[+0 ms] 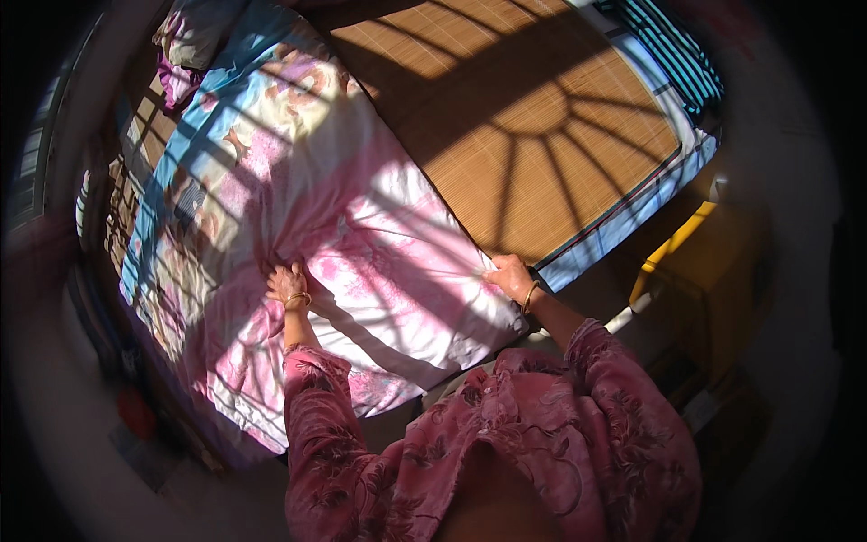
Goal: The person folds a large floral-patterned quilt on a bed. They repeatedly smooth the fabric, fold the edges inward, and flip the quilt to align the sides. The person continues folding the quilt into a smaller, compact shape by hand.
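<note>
Cloth (361, 262) (pink, patterned) lies beneath the left hand (289, 283).

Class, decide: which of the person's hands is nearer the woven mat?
Right. The right hand is on the floral cloth, close beside the woven mat; the left hand is farther left on the cloth.
</note>
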Available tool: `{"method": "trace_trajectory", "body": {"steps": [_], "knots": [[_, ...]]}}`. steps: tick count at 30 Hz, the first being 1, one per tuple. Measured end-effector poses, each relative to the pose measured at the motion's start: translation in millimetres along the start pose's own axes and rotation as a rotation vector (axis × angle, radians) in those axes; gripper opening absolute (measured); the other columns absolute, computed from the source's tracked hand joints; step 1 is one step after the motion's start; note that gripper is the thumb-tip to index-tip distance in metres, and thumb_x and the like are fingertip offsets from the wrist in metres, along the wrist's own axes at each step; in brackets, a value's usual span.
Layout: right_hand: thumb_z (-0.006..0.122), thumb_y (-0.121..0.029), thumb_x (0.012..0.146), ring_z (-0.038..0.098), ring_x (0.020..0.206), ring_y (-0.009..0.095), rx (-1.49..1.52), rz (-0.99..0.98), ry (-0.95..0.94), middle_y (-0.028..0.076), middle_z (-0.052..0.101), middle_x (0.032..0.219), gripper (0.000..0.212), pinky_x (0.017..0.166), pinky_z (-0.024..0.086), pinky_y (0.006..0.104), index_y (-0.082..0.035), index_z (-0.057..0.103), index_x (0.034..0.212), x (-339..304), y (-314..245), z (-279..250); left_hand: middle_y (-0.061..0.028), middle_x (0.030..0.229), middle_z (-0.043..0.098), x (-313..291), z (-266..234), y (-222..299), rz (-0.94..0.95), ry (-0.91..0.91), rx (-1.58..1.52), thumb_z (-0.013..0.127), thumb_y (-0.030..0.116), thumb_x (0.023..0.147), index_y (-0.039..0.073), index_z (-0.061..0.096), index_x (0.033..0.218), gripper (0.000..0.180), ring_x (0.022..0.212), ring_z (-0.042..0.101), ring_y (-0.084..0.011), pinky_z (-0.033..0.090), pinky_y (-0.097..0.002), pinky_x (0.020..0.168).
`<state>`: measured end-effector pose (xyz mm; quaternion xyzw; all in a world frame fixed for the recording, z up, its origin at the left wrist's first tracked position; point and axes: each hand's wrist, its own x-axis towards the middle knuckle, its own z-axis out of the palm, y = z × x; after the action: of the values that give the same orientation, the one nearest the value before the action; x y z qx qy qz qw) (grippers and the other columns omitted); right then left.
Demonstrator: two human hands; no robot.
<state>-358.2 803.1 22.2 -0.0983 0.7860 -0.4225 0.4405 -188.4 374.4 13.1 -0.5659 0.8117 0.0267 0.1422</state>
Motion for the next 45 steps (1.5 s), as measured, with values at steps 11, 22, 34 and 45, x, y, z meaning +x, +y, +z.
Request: {"method": "trace_trajectory", "body": {"steps": [11,22,34,45], "knots": [[0.067,-0.021,0.079,0.044,0.056,0.005,0.075,-0.010,-0.205,-0.004,0.051,0.062,0.024,0.047,0.035,0.0247,-0.002,0.058,0.067,107.5,-79.4,3.4,-0.0117,0.139,0.038,-60.5,-25.3,123.2,1.400,0.092,-0.276,0.061,0.044,0.079,0.024,0.048,0.129,0.055,0.132,0.028,-0.0365,0.017,-0.0599,0.104],[0.065,-0.010,0.080,0.049,0.063,0.003,0.255,0.029,-0.136,-0.001,0.057,0.070,0.012,0.053,0.039,0.0189,0.001,0.060,0.078,148.4,-70.7,4.6,-0.0186,0.132,0.042,233.0,-57.6,86.8,0.637,0.657,-0.433,0.058,0.036,0.085,0.010,0.042,0.130,0.054,0.124,0.034,-0.0407,0.028,-0.0544,0.098],[0.066,-0.007,0.080,0.051,0.065,0.005,0.421,0.006,0.008,0.000,0.059,0.072,0.007,0.056,0.044,0.0234,0.000,0.064,0.078,275.4,-217.8,29.6,-0.0177,0.125,0.047,316.6,-52.9,72.1,0.334,0.402,-0.351,0.064,0.037,0.080,0.004,0.043,0.130,0.064,0.121,0.038,-0.0361,0.030,-0.0473,0.100],[0.066,-0.025,0.083,0.043,0.052,0.003,0.282,-0.362,0.078,-0.004,0.050,0.058,0.025,0.049,0.036,0.0216,-0.003,0.060,0.072,458.2,-335.8,26.6,-0.0130,0.132,0.044,196.7,-74.6,117.9,1.109,0.228,-0.315,0.065,0.050,0.073,0.018,0.056,0.118,0.056,0.124,0.039,-0.0369,0.023,-0.0562,0.105]]}}
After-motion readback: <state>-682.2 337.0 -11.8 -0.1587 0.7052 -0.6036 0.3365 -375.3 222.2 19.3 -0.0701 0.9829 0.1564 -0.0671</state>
